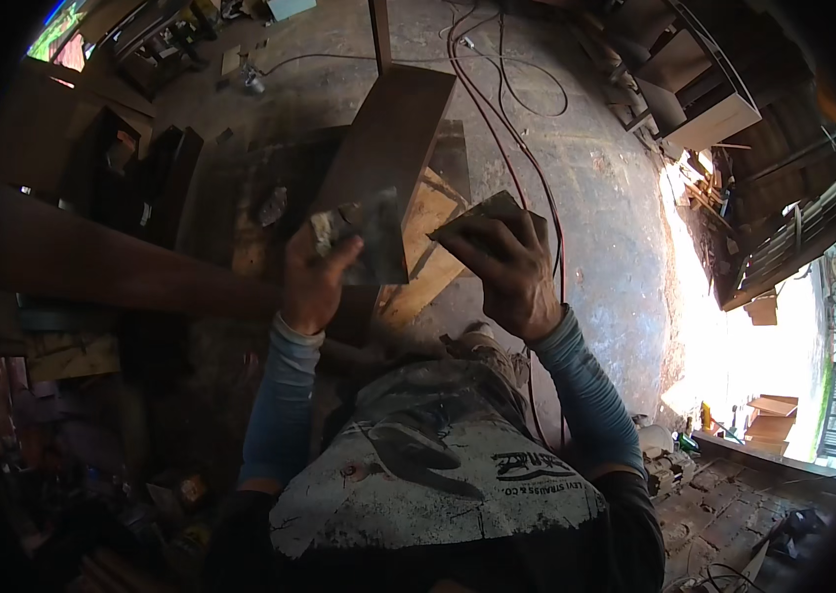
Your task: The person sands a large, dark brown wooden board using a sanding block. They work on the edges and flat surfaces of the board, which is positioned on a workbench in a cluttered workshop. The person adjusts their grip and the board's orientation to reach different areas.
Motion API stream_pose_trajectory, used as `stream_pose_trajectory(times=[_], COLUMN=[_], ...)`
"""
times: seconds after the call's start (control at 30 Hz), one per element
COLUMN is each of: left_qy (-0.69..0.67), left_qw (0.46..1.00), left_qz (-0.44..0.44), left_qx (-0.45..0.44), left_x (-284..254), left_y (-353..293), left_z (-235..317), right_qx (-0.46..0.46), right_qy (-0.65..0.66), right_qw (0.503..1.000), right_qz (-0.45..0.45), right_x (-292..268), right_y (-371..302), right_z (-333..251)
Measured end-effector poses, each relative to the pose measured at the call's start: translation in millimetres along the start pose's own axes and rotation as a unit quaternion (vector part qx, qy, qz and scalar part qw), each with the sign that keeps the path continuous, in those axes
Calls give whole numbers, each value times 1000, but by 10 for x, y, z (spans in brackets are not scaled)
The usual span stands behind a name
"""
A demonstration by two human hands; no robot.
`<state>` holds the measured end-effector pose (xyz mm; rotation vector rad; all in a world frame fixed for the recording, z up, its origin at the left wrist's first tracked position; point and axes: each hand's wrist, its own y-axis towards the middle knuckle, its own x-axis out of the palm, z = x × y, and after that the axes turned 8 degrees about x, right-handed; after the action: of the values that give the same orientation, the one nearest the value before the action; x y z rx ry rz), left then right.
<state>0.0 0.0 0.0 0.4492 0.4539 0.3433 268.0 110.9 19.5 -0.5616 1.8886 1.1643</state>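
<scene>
My left hand (311, 289) grips a thin greyish scraper plate (385, 237), its thumb lying over the near face. Pale, putty-like stuff (323, 231) clings to the plate's left side by the fingers. In my right hand (509, 269) is a second thin, dark, squarish scraper plate (509, 206), pinched with the fingers spread over it. The two plates are apart. Beyond and partly behind the left plate lies a long brown board (374, 138). Beside it a lighter, stained piece of wood (423, 262) shows between my hands.
A long brown beam (131, 262) comes in from the left, beside my left hand. Cables or hoses (527, 148) run over the concrete floor (606, 217) to the right. Wooden cabinet frames (700, 84) stand at the far right, and scrap wood (710, 203) lies near a bright opening.
</scene>
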Motion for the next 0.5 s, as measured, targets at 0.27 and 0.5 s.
stream_pose_trajectory(times=[0.27, 0.5], left_qy=[174, -48], left_qw=[956, 998], left_qz=[4, 18], left_qx=[235, 26], left_x=[-21, 89], left_y=[8, 36], left_z=[-101, 53], right_qx=[37, 45], right_qy=[-55, -33], right_qw=[998, 998], right_qz=[-9, -42], right_x=[205, 132], right_y=[-230, -200], right_z=[-292, -441])
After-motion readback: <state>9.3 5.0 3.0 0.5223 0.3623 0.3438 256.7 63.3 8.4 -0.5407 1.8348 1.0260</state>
